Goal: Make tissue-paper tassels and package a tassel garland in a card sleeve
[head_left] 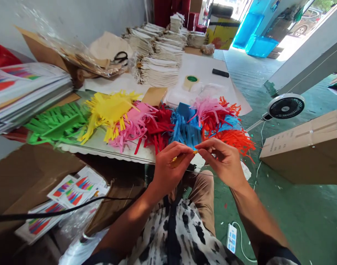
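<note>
My left hand (174,162) is closed in a pinch on a small yellow strip (195,151), whose tip shows between the fingertips. More yellow shows inside the curled fingers; the rest of the strip is hidden. Against the same tip, my right hand (222,158) has its thumb and index finger drawn together. Just beyond the hands lie bunches of fringed strips along the table edge: a green bunch (60,123), a yellow bunch (110,108), a pink bunch (135,123), a dark red bunch (160,125), a blue bunch (186,123) and an orange bunch (234,140).
Stacks of whitish bundles (160,70) stand farther back on the table, with a tape roll (190,82), a black object (220,73) and scissors (120,57). At lower left is an open carton (16,176) holding printed cards. A fan (286,107) and closed box (303,147) stand right.
</note>
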`<action>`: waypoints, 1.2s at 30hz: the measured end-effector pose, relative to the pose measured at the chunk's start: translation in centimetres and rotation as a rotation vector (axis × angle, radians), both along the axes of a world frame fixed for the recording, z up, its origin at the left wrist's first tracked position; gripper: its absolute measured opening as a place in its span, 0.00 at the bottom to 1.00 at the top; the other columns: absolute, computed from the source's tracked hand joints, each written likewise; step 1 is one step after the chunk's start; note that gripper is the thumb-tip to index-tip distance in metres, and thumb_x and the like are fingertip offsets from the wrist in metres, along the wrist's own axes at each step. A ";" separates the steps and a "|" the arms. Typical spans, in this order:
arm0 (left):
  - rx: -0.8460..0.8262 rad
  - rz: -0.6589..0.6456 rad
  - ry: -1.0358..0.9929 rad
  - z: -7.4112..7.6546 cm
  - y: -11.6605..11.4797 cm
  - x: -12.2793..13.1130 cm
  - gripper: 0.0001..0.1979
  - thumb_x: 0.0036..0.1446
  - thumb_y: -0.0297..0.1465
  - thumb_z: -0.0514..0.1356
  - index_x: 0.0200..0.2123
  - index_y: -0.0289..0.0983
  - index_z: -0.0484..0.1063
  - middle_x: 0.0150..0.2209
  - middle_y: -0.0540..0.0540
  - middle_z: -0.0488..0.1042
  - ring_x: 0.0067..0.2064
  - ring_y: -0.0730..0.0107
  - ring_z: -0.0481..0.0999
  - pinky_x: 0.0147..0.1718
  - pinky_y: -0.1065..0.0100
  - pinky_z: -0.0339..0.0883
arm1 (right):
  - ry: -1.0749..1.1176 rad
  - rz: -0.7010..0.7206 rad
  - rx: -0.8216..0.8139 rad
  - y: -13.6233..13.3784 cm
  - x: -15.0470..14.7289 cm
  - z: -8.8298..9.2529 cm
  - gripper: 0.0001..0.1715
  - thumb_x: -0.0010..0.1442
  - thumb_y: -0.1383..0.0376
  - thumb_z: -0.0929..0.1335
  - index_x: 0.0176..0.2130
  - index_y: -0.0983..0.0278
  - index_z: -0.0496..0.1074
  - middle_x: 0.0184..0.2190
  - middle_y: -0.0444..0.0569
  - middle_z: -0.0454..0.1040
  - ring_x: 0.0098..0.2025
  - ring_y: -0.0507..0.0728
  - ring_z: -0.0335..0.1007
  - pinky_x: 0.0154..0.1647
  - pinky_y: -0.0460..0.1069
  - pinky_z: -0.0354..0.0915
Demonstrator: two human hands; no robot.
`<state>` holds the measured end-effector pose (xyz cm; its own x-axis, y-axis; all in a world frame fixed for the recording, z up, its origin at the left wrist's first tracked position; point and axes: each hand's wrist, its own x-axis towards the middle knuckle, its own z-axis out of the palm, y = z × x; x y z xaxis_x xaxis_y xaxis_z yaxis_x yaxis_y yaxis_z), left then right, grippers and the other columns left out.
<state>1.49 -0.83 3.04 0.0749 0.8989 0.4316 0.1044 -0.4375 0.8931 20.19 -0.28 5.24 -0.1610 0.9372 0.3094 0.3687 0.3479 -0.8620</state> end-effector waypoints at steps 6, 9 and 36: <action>-0.040 -0.018 -0.044 -0.2 -0.1 0.4 0.05 0.66 0.33 0.66 0.36 0.40 0.80 0.35 0.48 0.78 0.38 0.69 0.77 0.40 0.68 0.69 | 0.128 0.002 -0.105 -0.2 0.0 -0.3 0.06 0.64 0.58 0.76 0.39 0.57 0.82 0.30 0.44 0.81 0.30 0.52 0.75 0.29 0.47 0.70; -0.094 -0.051 -0.112 -0.5 0.0 0.7 0.04 0.66 0.33 0.66 0.37 0.40 0.79 0.37 0.47 0.78 0.39 0.68 0.77 0.40 0.67 0.70 | 0.191 0.011 -0.123 -0.2 -0.1 -0.8 0.06 0.62 0.60 0.77 0.41 0.56 0.83 0.33 0.44 0.83 0.33 0.53 0.79 0.33 0.47 0.74; -0.180 -0.088 -0.160 -1.2 -0.2 1.8 0.07 0.66 0.36 0.66 0.39 0.40 0.81 0.37 0.46 0.78 0.39 0.67 0.76 0.40 0.67 0.70 | 0.439 -0.171 -0.107 -1.0 -1.2 -3.5 0.07 0.63 0.56 0.76 0.41 0.52 0.85 0.35 0.45 0.82 0.36 0.54 0.76 0.38 0.49 0.71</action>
<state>3.25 -1.06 1.85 0.0995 0.9555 0.2777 -0.0759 -0.2710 0.9596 19.02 -1.27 1.70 0.1227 0.9692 0.2136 0.0059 0.2145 -0.9767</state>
